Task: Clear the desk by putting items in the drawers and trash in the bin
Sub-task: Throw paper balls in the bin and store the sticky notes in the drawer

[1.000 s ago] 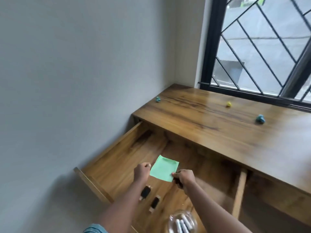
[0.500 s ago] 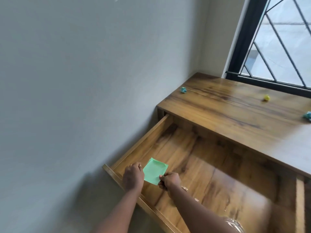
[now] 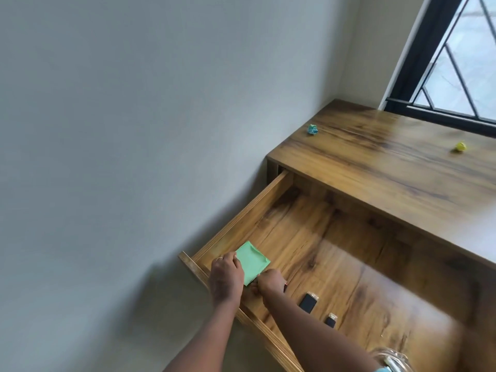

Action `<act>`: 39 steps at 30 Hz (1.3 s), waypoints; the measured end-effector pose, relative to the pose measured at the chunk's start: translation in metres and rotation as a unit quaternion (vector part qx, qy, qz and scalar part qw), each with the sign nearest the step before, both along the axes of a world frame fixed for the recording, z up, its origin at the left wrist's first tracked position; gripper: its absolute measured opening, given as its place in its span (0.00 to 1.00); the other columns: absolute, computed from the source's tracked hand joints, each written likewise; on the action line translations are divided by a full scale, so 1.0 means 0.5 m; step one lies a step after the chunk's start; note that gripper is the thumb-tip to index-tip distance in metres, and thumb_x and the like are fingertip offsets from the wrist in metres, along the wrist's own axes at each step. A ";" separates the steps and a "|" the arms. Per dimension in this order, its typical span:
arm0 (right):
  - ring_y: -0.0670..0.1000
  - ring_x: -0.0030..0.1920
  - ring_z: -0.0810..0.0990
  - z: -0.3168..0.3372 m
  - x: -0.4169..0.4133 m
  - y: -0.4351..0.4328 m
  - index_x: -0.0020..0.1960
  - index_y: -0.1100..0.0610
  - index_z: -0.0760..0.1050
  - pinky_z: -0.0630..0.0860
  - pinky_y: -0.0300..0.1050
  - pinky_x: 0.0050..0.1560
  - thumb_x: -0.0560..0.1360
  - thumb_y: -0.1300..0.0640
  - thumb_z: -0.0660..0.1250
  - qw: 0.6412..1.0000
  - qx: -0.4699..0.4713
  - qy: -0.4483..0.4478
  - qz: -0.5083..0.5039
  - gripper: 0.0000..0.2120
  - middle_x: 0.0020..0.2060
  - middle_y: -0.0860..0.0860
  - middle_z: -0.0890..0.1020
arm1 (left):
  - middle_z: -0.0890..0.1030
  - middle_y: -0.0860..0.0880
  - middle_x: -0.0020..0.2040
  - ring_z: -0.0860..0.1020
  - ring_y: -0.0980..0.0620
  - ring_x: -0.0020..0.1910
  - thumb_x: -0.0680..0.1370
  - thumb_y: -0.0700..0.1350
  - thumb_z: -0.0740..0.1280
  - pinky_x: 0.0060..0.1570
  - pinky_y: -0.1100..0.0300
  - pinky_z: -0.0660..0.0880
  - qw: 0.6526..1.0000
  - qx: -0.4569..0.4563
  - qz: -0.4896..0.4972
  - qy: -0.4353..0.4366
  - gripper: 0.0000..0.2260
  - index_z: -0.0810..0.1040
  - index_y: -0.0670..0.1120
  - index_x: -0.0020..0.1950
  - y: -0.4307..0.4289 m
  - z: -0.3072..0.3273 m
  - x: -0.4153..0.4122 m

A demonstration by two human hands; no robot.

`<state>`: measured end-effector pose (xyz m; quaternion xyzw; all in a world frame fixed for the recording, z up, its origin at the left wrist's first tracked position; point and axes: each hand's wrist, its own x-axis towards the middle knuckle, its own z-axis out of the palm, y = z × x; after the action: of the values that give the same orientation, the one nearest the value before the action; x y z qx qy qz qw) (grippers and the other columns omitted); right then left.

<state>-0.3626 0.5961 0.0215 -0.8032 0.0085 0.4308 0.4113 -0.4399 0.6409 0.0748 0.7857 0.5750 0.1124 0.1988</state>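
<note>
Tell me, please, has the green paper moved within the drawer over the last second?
Yes: the green paper now sits toward the drawer's front-left corner, held by both hands.

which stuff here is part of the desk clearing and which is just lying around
In the job: green paper, both hands on it; open drawer; teal paper ball; yellow paper ball.
Lying about: two black sticks, glass jar.

Wooden desk (image 3: 389, 183) with teal paper ball (image 3: 312, 129), yellow paper ball (image 3: 460, 147).

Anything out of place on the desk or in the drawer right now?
Only leftover trash: a crumpled teal paper ball and a yellow one sit on the desk. Nothing looks spilled or damaged.
</note>
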 end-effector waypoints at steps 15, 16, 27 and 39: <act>0.49 0.46 0.75 0.132 -0.131 -0.231 0.64 0.56 0.66 0.74 0.43 0.45 0.81 0.53 0.52 0.843 0.000 -0.380 0.380 0.13 0.56 0.53 0.75 | 0.68 0.38 0.71 0.65 0.40 0.71 0.79 0.38 0.56 0.66 0.50 0.66 0.989 0.028 0.138 -0.038 0.22 0.62 0.40 0.73 -0.032 0.022 -0.007; 0.52 0.52 0.75 0.130 -0.138 -0.252 0.68 0.57 0.62 0.75 0.47 0.50 0.82 0.53 0.51 0.811 0.006 -0.411 0.416 0.17 0.61 0.55 0.73 | 0.64 0.37 0.73 0.62 0.40 0.73 0.79 0.37 0.55 0.70 0.48 0.62 0.985 0.017 0.164 -0.044 0.24 0.57 0.38 0.75 -0.035 0.017 -0.009; 0.59 0.74 0.52 0.060 -0.132 -0.292 0.75 0.63 0.47 0.47 0.56 0.67 0.80 0.61 0.57 0.615 0.070 -0.581 0.529 0.28 0.74 0.59 0.55 | 0.71 0.30 0.63 0.76 0.31 0.57 0.79 0.32 0.53 0.53 0.41 0.76 0.929 -0.121 0.314 -0.153 0.25 0.50 0.35 0.76 -0.016 0.012 0.004; 0.49 0.64 0.75 0.029 -0.032 -0.342 0.64 0.58 0.74 0.65 0.46 0.67 0.70 0.57 0.72 0.500 0.032 -0.689 0.524 0.23 0.63 0.51 0.78 | 0.70 0.33 0.66 0.72 0.34 0.63 0.79 0.34 0.55 0.59 0.45 0.73 0.923 -0.138 0.305 -0.191 0.27 0.49 0.36 0.76 -0.002 0.028 0.133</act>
<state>-0.3785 0.4253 0.0358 -0.6894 -0.7138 -0.1227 0.0116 -0.3733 0.6400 0.0887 0.5007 0.7476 0.2353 0.3673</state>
